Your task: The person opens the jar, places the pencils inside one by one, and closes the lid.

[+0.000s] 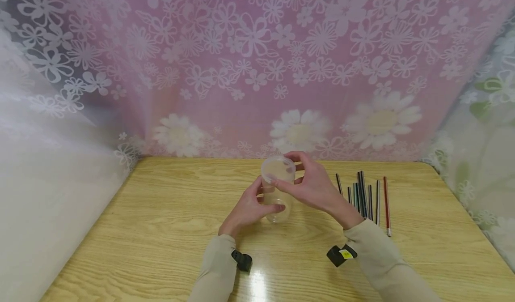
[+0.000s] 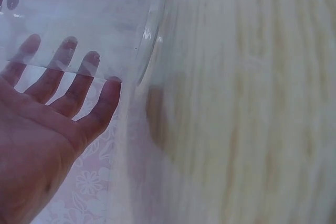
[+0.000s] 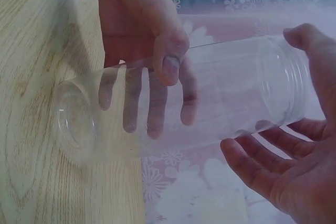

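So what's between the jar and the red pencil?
In the head view, the right hand, which holds the jar, then the dark pencils, before the red pencil.

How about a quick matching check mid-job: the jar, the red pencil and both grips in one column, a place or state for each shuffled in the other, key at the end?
Things
1. Jar
2. Red pencil
3. Left grip
4. Right grip

Places and states
A. At the jar's rim end
B. See-through, held from both sides
C. Right of all the dark pencils
D. Around the jar's body, nearer the base

Pairs: 1-B, 2-C, 3-D, 4-A
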`<act>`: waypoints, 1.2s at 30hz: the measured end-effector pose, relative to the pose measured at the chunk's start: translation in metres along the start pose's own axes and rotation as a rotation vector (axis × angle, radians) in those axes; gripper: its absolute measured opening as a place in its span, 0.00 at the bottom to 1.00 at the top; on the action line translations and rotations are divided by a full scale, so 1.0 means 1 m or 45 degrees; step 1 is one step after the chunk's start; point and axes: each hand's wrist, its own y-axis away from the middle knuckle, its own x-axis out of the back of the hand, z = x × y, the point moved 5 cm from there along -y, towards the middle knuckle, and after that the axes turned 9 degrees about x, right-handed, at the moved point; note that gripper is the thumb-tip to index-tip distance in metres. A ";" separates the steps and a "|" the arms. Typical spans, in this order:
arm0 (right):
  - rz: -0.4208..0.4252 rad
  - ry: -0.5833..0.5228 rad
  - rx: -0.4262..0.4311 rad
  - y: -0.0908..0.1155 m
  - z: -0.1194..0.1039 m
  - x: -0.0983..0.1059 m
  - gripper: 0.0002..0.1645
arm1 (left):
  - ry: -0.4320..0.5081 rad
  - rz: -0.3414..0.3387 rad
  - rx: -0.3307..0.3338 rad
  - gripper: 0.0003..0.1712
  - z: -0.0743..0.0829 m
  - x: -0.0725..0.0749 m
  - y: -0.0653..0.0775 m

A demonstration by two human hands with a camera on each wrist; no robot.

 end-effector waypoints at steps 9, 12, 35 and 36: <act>-0.002 -0.040 -0.027 -0.002 0.003 -0.002 0.50 | -0.013 0.004 -0.007 0.44 -0.001 0.000 -0.002; 0.006 -0.018 -0.023 -0.002 0.003 -0.002 0.48 | -0.012 -0.002 -0.010 0.45 0.000 0.000 -0.003; -0.021 0.036 0.042 -0.002 -0.001 -0.002 0.48 | -0.001 -0.001 -0.031 0.49 0.005 0.001 -0.004; -0.023 0.034 0.035 -0.002 -0.001 -0.003 0.49 | 0.003 -0.001 -0.036 0.49 0.005 0.001 -0.004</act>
